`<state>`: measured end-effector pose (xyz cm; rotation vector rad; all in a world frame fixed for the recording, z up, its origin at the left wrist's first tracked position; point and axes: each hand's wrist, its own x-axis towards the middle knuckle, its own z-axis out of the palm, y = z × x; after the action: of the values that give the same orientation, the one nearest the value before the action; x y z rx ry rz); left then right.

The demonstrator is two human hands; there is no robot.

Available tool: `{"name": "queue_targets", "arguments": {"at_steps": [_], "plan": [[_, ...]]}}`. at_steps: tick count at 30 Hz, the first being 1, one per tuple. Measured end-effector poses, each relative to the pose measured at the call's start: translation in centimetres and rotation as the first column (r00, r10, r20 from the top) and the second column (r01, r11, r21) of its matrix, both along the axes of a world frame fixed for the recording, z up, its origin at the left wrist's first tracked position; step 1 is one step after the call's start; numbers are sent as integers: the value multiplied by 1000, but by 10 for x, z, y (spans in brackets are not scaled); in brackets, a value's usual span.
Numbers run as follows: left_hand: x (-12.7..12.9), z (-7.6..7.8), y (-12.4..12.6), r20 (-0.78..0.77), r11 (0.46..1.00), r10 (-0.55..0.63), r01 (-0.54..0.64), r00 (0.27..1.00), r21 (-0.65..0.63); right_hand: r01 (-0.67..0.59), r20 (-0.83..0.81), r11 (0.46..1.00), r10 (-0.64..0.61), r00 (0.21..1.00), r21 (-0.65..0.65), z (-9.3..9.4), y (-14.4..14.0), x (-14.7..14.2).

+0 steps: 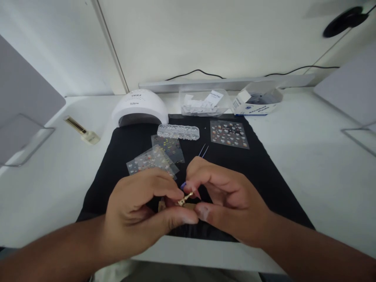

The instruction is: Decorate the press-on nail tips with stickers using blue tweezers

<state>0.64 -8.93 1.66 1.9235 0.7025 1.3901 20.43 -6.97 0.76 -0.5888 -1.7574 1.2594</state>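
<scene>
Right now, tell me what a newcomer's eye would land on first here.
First, the left hand and right hand meeting low in the middle, pinching a small gold piece between their fingertips above the black mat. Behind them, sticker sheets lie on the mat, and a white nail lamp sits at its far left corner.

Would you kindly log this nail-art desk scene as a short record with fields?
Left hand: pinches a small gold-coloured metal piece.
Right hand: fingertips at the same piece; holds thin tweezers.
Surface: black cloth mat on a white desk.
Behind: white domed nail lamp, clear sectioned gem box, sticker sheets.
</scene>
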Motion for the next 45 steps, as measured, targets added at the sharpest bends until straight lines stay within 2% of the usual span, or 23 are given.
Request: {"name": "queue_targets", "arguments": {"at_steps": [5,9,13,16,20,25,34,41,45], "plan": [[1,-6,-2,38,989,14,-8,999,-151,12,-12,998,-13,1000,-57,2,-3,0],[5,-11,-3,172,963,-19,64,985,-262,33,-26,998,-35,999,-57,0,-5,-5],[13,-15,-2,353,910,-15,159,935,-383,86,-44,996,-88,995,-39,-4,-7,-9],[16,-18,0,421,876,-33,230,906,-425,120,-48,992,-121,991,-35,-5,-8,-9],[17,-17,2,478,849,-60,297,876,-437,140,-41,990,-141,989,-30,-2,-10,-8],[17,-15,1,493,843,-107,341,864,-416,142,-57,989,-144,988,-25,-3,-12,-8],[19,-18,1,479,856,-81,308,874,-416,189,-97,979,-181,979,76,-5,-14,-8],[21,-14,0,445,882,-37,239,895,-407,222,-121,959,-203,972,177,-3,-14,-8],[22,-12,1,442,893,-29,222,897,-392,220,-132,963,-201,971,153,-4,-15,-9]]}}
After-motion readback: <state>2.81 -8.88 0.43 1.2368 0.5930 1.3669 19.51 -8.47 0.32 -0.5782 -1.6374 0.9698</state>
